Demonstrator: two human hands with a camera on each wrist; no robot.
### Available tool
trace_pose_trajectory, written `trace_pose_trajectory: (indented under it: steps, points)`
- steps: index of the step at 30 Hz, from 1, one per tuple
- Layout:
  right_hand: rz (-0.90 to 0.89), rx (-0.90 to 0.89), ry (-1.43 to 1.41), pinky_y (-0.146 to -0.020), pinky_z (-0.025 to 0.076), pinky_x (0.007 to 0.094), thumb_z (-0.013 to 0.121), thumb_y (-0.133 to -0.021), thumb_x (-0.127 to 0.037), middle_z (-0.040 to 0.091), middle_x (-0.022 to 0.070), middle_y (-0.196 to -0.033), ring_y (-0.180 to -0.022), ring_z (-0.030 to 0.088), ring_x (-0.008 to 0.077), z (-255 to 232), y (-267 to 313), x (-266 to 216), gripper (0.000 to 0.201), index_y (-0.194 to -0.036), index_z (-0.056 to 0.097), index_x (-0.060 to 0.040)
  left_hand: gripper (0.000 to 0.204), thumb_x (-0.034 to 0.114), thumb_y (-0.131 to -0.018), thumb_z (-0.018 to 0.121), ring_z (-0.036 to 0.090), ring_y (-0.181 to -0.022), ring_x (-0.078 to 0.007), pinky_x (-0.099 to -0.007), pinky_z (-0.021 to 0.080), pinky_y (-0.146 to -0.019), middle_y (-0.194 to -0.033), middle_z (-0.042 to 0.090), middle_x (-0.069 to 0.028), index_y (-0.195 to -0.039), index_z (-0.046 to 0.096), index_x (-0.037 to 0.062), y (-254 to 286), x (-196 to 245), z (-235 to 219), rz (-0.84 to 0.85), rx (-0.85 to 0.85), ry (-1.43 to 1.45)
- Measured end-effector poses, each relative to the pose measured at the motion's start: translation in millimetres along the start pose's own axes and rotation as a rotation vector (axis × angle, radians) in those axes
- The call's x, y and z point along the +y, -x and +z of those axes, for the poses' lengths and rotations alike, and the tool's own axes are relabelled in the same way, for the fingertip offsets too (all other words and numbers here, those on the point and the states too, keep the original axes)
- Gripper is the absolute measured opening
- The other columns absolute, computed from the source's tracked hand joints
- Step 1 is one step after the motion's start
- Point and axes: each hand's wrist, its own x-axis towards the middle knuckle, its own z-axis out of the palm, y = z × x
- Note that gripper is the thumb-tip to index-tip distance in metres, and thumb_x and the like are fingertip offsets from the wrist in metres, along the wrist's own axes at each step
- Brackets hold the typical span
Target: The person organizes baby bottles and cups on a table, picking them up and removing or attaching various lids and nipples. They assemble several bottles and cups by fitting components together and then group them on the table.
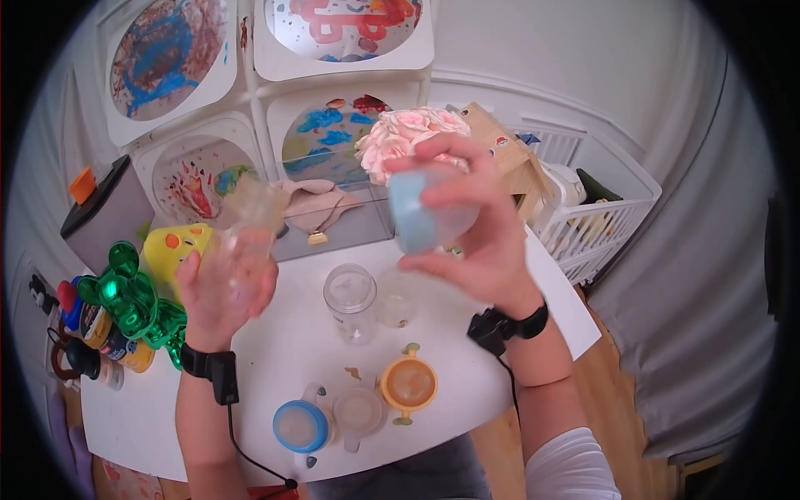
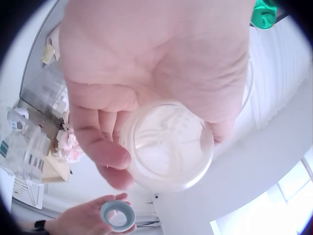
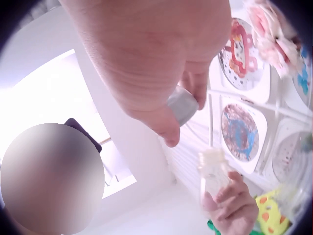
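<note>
My left hand is raised over the left part of the table, its fingers curled round a clear bottle. The bottle's open screw neck points up; in the left wrist view its round bottom shows. Across from it, my right hand grips a light blue bottle collar with a clear dome cover, fingers on one side and thumb on the other. Bottle and collar are well apart. On the table between and below the hands stand a clear container and a small clear cover.
Near the front edge stand a blue-topped cup, a clear handled piece and a yellow two-handled ring. A green shiny bear figure and yellow plush toy sit left. Pink flowers and a clear bin stand behind.
</note>
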Motion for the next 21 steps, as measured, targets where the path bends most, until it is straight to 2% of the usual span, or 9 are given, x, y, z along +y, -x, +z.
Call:
trace_pose_trajectory:
  steps: [1, 2, 4, 5, 7, 8, 11, 13, 21]
  points:
    - [0.073, 0.03, 0.108, -0.11, 0.05, 0.0431, 0.093, -0.075, 0.0, 0.057, 0.0099, -0.135, -0.128, 0.061, 0.027, -14, 1, -4, 0.059, -0.126, 0.068, -0.014, 0.095, 0.072, -0.094, 0.062, 0.07, -0.079, -0.0268, -0.0287, 0.052, -0.054, -0.126, 0.066, -0.0222, -0.156, 0.042, 0.003, -5, -1, -1, 0.016, 0.098, -0.081]
    - [0.083, 0.029, 0.112, -0.11, 0.05, 0.0431, 0.093, -0.075, 0.0, 0.057, 0.0099, -0.135, -0.128, 0.061, 0.027, -28, 5, -10, 0.059, -0.126, 0.068, -0.014, 0.095, 0.072, -0.094, 0.062, 0.07, -0.079, -0.0268, -0.0287, 0.052, -0.054, -0.126, 0.066, -0.0222, -0.156, 0.042, 0.003, -8, -4, -4, 0.01, 0.1, -0.071]
    - [0.219, -0.063, 0.279, -0.107, 0.053, 0.0412, 0.092, -0.08, -0.005, 0.058, 0.0081, -0.136, -0.127, 0.06, 0.0238, -60, 16, -23, 0.063, -0.136, 0.067, -0.0153, 0.088, 0.066, -0.097, 0.066, 0.07, -0.101, -0.0259, -0.0275, 0.057, -0.075, -0.13, 0.065, -0.0178, -0.157, 0.043, 0.0052, -13, -10, -10, 0.044, 0.192, -0.417]
    - [0.226, -0.064, 0.286, -0.107, 0.053, 0.0412, 0.092, -0.08, -0.005, 0.058, 0.0081, -0.136, -0.127, 0.06, 0.0238, -72, 24, -31, 0.063, -0.136, 0.067, -0.0153, 0.085, 0.051, -0.095, 0.074, 0.07, -0.111, -0.0297, -0.0347, 0.058, -0.093, -0.136, 0.063, -0.0164, -0.159, 0.041, 0.0059, -13, -8, -13, 0.009, 0.159, -0.42]
    - [0.593, -0.029, 0.496, -0.103, 0.054, 0.0408, 0.087, -0.086, -0.007, 0.058, 0.0068, -0.139, -0.128, 0.061, 0.0229, -95, 49, -50, 0.056, -0.138, 0.066, -0.0136, 0.083, 0.042, -0.093, 0.076, 0.067, -0.12, -0.0309, -0.0379, 0.054, -0.102, -0.139, 0.062, -0.0169, -0.159, 0.04, 0.0059, -17, -14, -14, -0.006, 0.156, -0.47]
    - [0.603, -0.034, 0.505, -0.103, 0.054, 0.0408, 0.087, -0.086, -0.007, 0.058, 0.0068, -0.139, -0.128, 0.061, 0.0229, -108, 64, -52, 0.056, -0.138, 0.066, -0.0136, 0.083, 0.033, -0.091, 0.078, 0.065, -0.128, -0.0322, -0.041, 0.051, -0.111, -0.142, 0.061, -0.0175, -0.159, 0.039, 0.006, -18, -19, -15, -0.012, 0.161, -0.533]
    - [0.837, 0.005, 0.665, -0.099, 0.056, 0.0397, 0.085, -0.087, -0.012, 0.063, 0.0086, -0.133, -0.125, 0.063, 0.0278, -142, 114, -33, 0.056, -0.139, 0.065, -0.013, 0.086, 0.021, -0.086, 0.077, 0.059, -0.138, -0.0315, -0.0435, 0.045, -0.118, -0.148, 0.058, -0.0175, -0.161, 0.037, 0.0055, -18, -19, -31, -0.079, 0.156, -0.636]
    - [1.0, -0.162, 0.93, -0.099, 0.056, 0.0413, 0.085, -0.083, -0.016, 0.068, 0.0155, -0.128, -0.122, 0.066, 0.0339, -160, 136, -17, 0.061, -0.139, 0.064, -0.0084, 0.086, 0.019, -0.085, 0.077, 0.058, -0.139, -0.0305, -0.0431, 0.044, -0.119, -0.15, 0.058, -0.0172, -0.16, 0.037, 0.0051, -14, -16, -30, -0.092, 0.156, -0.677]
    - [1.046, -0.176, 1.071, -0.103, 0.055, 0.0457, 0.087, -0.077, -0.02, 0.071, 0.0276, -0.128, -0.121, 0.069, 0.0415, -165, 141, 38, 0.066, -0.134, 0.063, 0.0011, 0.087, -0.005, -0.079, 0.081, 0.056, -0.142, -0.0262, -0.0431, 0.042, -0.122, -0.152, 0.06, -0.0131, -0.157, 0.043, 0.0046, 40, -32, -31, -0.243, 0.271, -0.752]
